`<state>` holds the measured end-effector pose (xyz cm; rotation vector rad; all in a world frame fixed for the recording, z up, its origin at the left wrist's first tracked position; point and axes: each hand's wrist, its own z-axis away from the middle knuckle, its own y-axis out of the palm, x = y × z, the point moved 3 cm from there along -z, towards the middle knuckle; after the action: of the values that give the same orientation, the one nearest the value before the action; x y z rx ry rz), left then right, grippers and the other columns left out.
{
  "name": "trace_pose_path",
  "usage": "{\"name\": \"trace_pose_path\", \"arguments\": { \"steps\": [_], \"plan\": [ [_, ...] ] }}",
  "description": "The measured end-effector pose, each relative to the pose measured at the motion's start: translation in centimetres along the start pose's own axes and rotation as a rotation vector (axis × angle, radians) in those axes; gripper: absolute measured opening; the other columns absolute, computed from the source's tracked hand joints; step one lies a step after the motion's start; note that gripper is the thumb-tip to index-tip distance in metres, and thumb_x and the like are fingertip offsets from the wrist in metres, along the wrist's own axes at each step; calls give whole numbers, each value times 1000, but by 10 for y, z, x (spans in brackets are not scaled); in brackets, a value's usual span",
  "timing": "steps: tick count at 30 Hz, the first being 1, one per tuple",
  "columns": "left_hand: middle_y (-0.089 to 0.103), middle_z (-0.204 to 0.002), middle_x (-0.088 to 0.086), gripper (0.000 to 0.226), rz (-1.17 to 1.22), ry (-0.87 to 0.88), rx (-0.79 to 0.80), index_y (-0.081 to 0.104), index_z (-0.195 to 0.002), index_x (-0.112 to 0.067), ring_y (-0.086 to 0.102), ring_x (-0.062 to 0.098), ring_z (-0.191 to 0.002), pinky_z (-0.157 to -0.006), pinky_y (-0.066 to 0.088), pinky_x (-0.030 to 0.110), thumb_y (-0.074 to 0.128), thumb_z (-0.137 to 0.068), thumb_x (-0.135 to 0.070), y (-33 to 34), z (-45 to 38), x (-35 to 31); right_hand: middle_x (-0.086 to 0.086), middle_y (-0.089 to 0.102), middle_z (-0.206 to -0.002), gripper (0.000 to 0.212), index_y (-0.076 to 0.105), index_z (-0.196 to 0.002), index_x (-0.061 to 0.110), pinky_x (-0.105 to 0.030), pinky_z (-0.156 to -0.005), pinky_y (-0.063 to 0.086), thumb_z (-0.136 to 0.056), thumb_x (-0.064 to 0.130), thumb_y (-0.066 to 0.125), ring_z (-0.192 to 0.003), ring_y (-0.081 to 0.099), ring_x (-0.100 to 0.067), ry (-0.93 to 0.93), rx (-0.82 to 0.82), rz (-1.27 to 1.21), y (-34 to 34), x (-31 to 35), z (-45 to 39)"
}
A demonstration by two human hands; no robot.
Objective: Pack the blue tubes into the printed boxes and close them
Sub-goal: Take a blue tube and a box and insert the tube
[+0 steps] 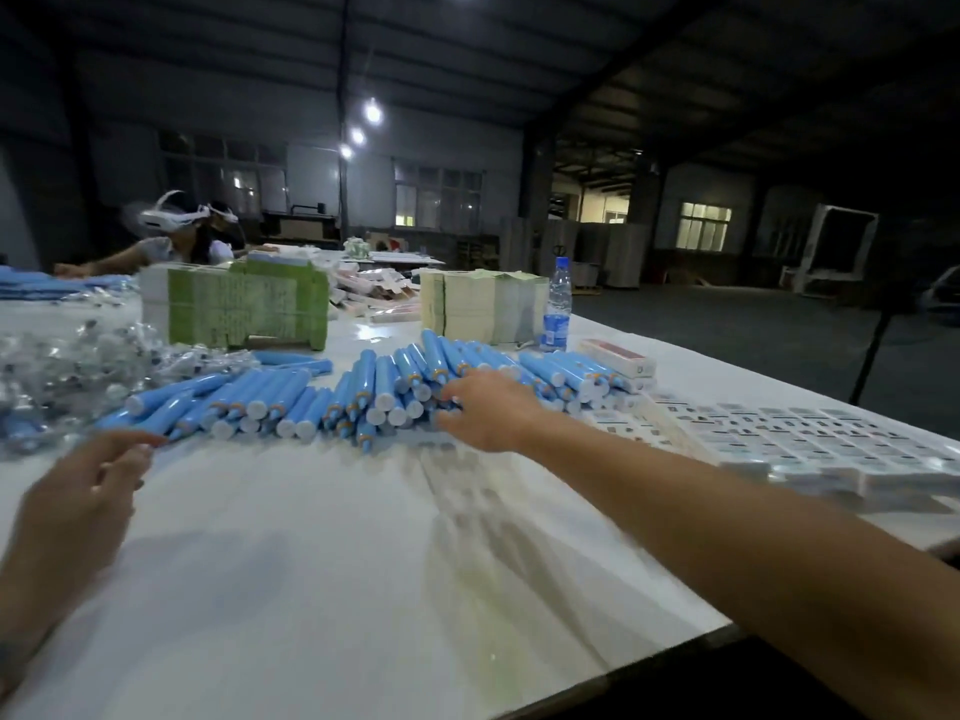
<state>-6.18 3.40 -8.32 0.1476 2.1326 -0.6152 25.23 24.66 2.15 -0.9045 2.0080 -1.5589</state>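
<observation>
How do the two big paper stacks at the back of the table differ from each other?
The green stack stands on the left, behind the clear packets; the pale yellow stack stands on the right, beside the water bottle. The green stack looks wider, and its lower edge shows a notch; the pale yellow one's base is hidden behind blue tubes. Both sit on the white table.

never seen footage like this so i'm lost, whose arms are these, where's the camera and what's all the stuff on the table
There is one picture, taken by a camera worn on a person's head, looking forward and down, so the two bare arms are the wearer's own. The right hand reaches into a pile of blue tubes with white caps; blur hides whether it has a grip on one. The left hand hovers open, holding nothing. Rows of printed boxes lie at the right on the white table. Behind stand stacks of flat cartons and a water bottle.
</observation>
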Motion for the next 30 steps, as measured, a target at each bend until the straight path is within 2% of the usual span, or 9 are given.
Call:
{"name": "trace_pose_path", "arguments": {
  "steps": [2,4,7,11,17,23,26,28,30],
  "plan": [
    [62,-80,4,13,12,-5,-96,67,-91,-39,56,0,-64,-58,43,12,55,-89,-40,-10,14,-26,-6,52,-134,43,56,-130,28,-44,-93,43,-94,49,49,-125,46,-33,-105,62,-113,22,60,-14],
    [65,-85,9,16,-42,55,-153,67,-92,-28,54,-1,-67,-57,36,6,61,-94,-12,-12,22,-43,-8,41,-149,59,39,-147,27,-50,-107,36,-96,54,47,-136,35,-35,-217,129,-167,43,118,-25],
    [66,-95,12,18,-33,30,-195,66,-95,-15,55,17,-76,-70,37,22,59,-93,2,-17,29,-55,-4,28,-159,67,25,-154,30,-53,-114,27,-96,61,42,-144,23,-32,-348,137,-218,72,190,-30],
    [66,-97,11,21,-34,14,-239,65,-93,-16,61,28,-88,-87,49,41,59,-89,4,-27,24,-53,7,30,-156,60,27,-149,41,-57,-112,21,-95,68,24,-143,24,-25,-437,249,-147,116,233,-25],
    [60,-99,5,22,-153,-73,-324,68,-103,-18,57,29,-101,-92,46,41,56,-89,-7,-56,10,-39,17,19,-161,58,24,-149,46,-54,-115,15,-95,68,17,-149,14,-18,-434,266,-111,123,237,-32],
    [50,-135,5,40,-869,-203,-208,51,-128,-27,41,32,-128,-101,38,45,51,-89,-20,-148,-14,8,19,9,-164,58,18,-152,49,-51,-118,11,-96,68,17,-152,8,-15,-432,294,-128,124,238,-30],
    [29,-153,11,59,-1176,-377,-212,34,-142,-32,24,36,-141,-113,26,56,53,-88,-18,-217,-15,35,19,9,-164,58,18,-152,48,-52,-119,10,-97,67,17,-152,7,-15,-440,292,-135,123,242,-28],
    [9,-162,15,68,-1265,-527,-168,22,-151,-36,9,44,-149,-117,14,64,54,-93,-21,-256,-10,53,18,10,-164,58,18,-152,47,-51,-119,10,-97,66,17,-152,7,-15,-449,290,-126,122,246,-28],
    [19,-162,17,62,-1266,-620,-137,26,-152,-38,19,46,-147,-116,19,68,49,-97,-24,-279,-5,69,18,9,-164,58,18,-152,46,-52,-118,9,-97,66,18,-152,6,-15,-443,297,-126,123,245,-28]
  ]
}}
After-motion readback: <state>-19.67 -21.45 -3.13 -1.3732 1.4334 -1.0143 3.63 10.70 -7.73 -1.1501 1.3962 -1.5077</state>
